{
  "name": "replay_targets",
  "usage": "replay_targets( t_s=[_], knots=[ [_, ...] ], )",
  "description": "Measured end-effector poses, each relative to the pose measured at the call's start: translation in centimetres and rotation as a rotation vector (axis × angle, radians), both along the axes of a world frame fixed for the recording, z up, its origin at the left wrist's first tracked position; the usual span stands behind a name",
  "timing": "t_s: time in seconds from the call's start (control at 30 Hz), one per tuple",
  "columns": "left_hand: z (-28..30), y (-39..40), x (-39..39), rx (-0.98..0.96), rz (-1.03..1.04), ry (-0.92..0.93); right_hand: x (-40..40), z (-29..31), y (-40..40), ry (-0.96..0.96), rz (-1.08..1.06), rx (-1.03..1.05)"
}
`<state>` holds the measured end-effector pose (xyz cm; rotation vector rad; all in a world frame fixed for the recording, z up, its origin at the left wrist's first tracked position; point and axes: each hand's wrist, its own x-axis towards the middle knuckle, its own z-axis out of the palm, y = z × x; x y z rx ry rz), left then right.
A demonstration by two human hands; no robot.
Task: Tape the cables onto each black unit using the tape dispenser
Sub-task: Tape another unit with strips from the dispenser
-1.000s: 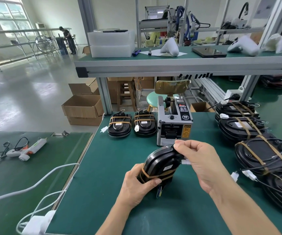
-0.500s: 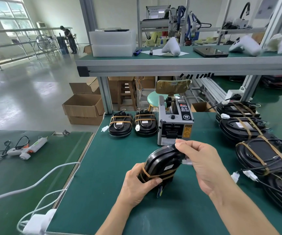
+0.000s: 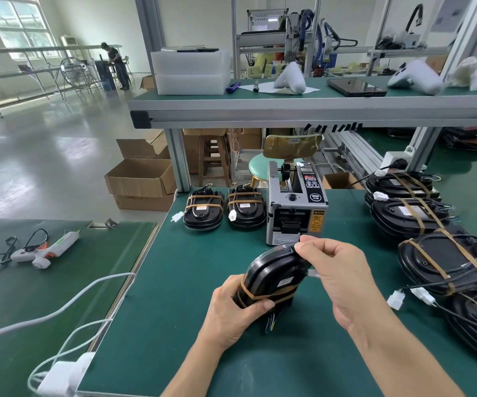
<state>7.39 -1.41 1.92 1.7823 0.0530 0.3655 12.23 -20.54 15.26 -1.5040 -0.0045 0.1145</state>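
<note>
A black unit (image 3: pixel 274 275) stands tilted on edge on the green bench, with one band of brown tape round its lower part. My left hand (image 3: pixel 235 312) grips its lower end. My right hand (image 3: pixel 336 270) pinches the unit's top edge, where its white connector (image 3: pixel 313 273) pokes out. The grey tape dispenser (image 3: pixel 296 207) stands just behind the unit. Two taped black units (image 3: pixel 203 212) (image 3: pixel 245 209) lie to the dispenser's left.
Several larger taped black units (image 3: pixel 443 260) with cables and white plugs fill the right side of the bench. A glue gun (image 3: pixel 45 247) and white cables (image 3: pixel 68 305) lie on the left table. An overhead shelf (image 3: pixel 288 107) spans the back.
Hardly anything differs: both hands keep their hold on the tilted unit, and the view has shifted slightly.
</note>
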Motion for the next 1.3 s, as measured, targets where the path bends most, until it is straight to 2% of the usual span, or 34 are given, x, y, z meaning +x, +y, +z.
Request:
replay_targets(
  t_s=[0.8, 1.3],
  knots=[
    [-0.1, 0.1, 0.0, 0.046, 0.012, -0.011, -0.2, -0.3, 0.6, -0.125, -0.108, -0.212],
    [0.1, 0.0, -0.1, 0.043, 0.015, -0.013, 1.0, -0.6, 0.1, -0.075, -0.092, -0.274]
  ],
)
